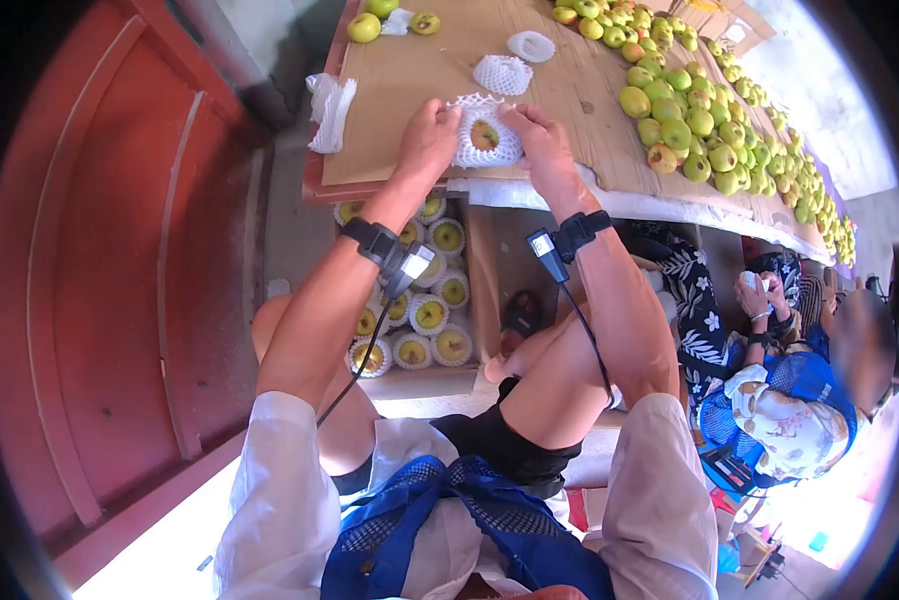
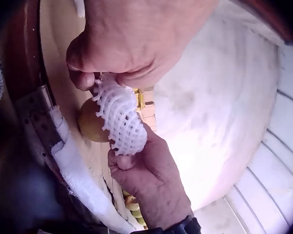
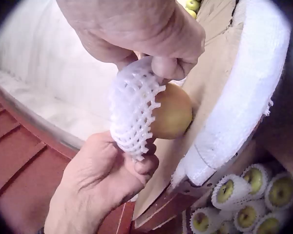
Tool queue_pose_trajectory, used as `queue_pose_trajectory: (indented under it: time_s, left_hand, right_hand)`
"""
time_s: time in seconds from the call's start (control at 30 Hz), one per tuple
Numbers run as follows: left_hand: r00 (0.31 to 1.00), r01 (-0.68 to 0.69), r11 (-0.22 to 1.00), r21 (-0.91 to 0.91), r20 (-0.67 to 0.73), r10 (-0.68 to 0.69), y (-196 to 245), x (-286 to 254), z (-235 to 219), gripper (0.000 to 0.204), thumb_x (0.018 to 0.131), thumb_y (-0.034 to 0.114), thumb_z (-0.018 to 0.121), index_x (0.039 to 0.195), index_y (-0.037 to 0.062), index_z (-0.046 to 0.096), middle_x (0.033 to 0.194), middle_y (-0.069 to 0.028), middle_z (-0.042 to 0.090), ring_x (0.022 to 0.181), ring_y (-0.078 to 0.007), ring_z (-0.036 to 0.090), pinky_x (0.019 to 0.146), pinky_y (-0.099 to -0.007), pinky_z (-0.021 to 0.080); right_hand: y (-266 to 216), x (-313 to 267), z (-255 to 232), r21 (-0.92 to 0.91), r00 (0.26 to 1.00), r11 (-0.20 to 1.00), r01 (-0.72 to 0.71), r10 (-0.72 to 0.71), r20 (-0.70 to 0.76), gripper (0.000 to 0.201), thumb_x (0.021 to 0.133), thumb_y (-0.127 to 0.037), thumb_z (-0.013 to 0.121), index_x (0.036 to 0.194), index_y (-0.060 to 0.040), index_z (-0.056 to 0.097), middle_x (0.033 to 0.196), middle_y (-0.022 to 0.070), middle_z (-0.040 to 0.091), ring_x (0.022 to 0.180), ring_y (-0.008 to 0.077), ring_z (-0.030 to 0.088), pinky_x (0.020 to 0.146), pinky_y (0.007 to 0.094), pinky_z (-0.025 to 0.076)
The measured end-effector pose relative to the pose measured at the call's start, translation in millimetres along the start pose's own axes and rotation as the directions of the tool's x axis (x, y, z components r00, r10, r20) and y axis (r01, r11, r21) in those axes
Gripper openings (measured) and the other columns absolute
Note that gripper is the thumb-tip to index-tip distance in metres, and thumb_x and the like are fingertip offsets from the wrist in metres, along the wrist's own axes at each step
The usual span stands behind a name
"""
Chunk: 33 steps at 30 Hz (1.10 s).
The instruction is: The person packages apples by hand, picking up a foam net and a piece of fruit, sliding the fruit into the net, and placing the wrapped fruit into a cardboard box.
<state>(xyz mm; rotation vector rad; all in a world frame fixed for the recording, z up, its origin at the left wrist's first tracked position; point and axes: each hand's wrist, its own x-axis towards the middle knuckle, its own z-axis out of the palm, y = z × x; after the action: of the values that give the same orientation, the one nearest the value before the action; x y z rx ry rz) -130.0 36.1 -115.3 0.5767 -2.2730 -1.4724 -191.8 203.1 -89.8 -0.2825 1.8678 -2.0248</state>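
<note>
In the head view my left hand and right hand pinch opposite sides of a white foam net at the near edge of the cardboard-covered table. A yellow-green apple sits partly inside the net, its bare end bulging out towards the tabletop in the right wrist view. Seen from the left wrist, the net is stretched between the thumbs and fingers of both hands, with the apple behind it. Two more foam nets lie just beyond my hands.
A large heap of apples covers the table's right side; a few apples lie at the far left. Below the table edge, a box holds netted apples. Another person sits at the right. A red door stands left.
</note>
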Motion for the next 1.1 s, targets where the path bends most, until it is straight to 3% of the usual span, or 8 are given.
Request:
queue_pose_trajectory:
  time_s: [0.1, 0.43, 0.5, 0.63, 0.73, 0.83, 0.93, 1.1]
  left_hand:
    - [0.999, 0.044, 0.999, 0.006, 0.026, -0.044, 6, -3, 0, 0.047, 0.099, 0.034, 0.059, 0.125, -0.0057, 0.058, 0.112, -0.018, 0.069, 0.104, -0.0253, 0.065, 0.092, -0.0359, 0.049]
    - [1.0, 0.004, 0.999, 0.041, 0.005, -0.005, 1, 1, 6, 0.044, 0.099, 0.034, 0.058, 0.122, -0.0041, 0.058, 0.111, -0.024, 0.069, 0.105, -0.0345, 0.066, 0.092, -0.0411, 0.049]
    - [1.0, -0.007, 0.999, 0.054, -0.009, 0.007, 1, 0, 8, 0.042, 0.1, 0.035, 0.054, 0.122, -0.0012, 0.057, 0.111, -0.0267, 0.068, 0.108, -0.0428, 0.064, 0.093, -0.0467, 0.049]
    - [0.998, 0.055, 0.987, 0.151, -0.049, -0.048, 5, -5, 12, 0.04, 0.102, 0.034, 0.051, 0.121, -0.0001, 0.056, 0.112, -0.0283, 0.067, 0.11, -0.0452, 0.062, 0.093, -0.0492, 0.049]
    - [0.996, 0.067, 0.98, 0.19, -0.067, -0.055, 5, -7, 14, 0.038, 0.102, 0.033, 0.049, 0.119, -0.0006, 0.056, 0.112, -0.0294, 0.067, 0.109, -0.0469, 0.062, 0.093, -0.051, 0.049]
    - [0.997, 0.029, 0.986, 0.163, -0.081, -0.015, 1, -6, 14, 0.036, 0.102, 0.031, 0.049, 0.116, -0.002, 0.056, 0.109, -0.0296, 0.067, 0.107, -0.0477, 0.062, 0.091, -0.0515, 0.049]
    - [0.995, -0.014, 0.997, 0.081, -0.098, 0.022, 3, -7, 11, 0.034, 0.102, 0.029, 0.05, 0.113, -0.0036, 0.056, 0.106, -0.0294, 0.067, 0.104, -0.048, 0.063, 0.088, -0.0506, 0.049]
    - [0.992, 0.009, 1.0, -0.019, -0.126, -0.011, 22, -19, -4, 0.036, 0.103, 0.029, 0.051, 0.113, -0.004, 0.06, 0.108, -0.0265, 0.067, 0.105, -0.0419, 0.065, 0.089, -0.0448, 0.049]
  right_hand:
    - [7, 4, 1, -0.056, 0.997, 0.995, 0.079, -0.08, -0.02, 0.023, 0.092, -0.023, 0.072, 0.096, -0.0012, 0.069, 0.079, -0.0009, 0.061, 0.07, 0.0068, 0.054, 0.059, 0.0244, 0.042]
    - [28, 21, -3, -0.215, 0.978, 0.963, 0.161, -0.184, -0.094, 0.031, 0.093, -0.026, 0.072, 0.1, 0.004, 0.068, 0.08, 0.0036, 0.065, 0.071, 0.0094, 0.057, 0.062, 0.0275, 0.047]
    - [36, 26, -1, -0.315, 0.963, 0.927, 0.202, -0.246, -0.106, 0.032, 0.094, -0.027, 0.069, 0.1, 0.0041, 0.068, 0.08, 0.0088, 0.067, 0.07, 0.0147, 0.06, 0.064, 0.0311, 0.049]
    - [49, 30, -3, -0.464, 0.938, 0.852, 0.243, -0.329, -0.112, 0.034, 0.096, -0.03, 0.064, 0.099, 0.0043, 0.066, 0.084, 0.0214, 0.068, 0.076, 0.0271, 0.064, 0.072, 0.0376, 0.051]
    - [63, 39, -6, -0.516, 0.891, 0.765, 0.384, -0.454, -0.01, 0.036, 0.097, -0.03, 0.062, 0.1, 0.0054, 0.065, 0.09, 0.0276, 0.067, 0.084, 0.0335, 0.066, 0.078, 0.0393, 0.05]
    - [60, 35, -3, -0.331, 0.968, 0.932, 0.146, -0.204, -0.146, 0.035, 0.099, -0.029, 0.06, 0.098, 0.0055, 0.064, 0.085, 0.0239, 0.065, 0.082, 0.0277, 0.063, 0.078, 0.0376, 0.049]
    - [56, 28, 4, -0.161, 0.956, 0.955, 0.25, -0.27, -0.117, 0.035, 0.101, -0.028, 0.058, 0.095, 0.0058, 0.062, 0.078, 0.0165, 0.061, 0.078, 0.0201, 0.057, 0.075, 0.0368, 0.048]
    - [37, 13, 14, -0.211, 0.934, 0.928, 0.306, -0.336, -0.124, 0.035, 0.102, -0.027, 0.057, 0.092, 0.006, 0.06, 0.075, 0.0079, 0.056, 0.077, 0.0137, 0.05, 0.071, 0.0345, 0.046]
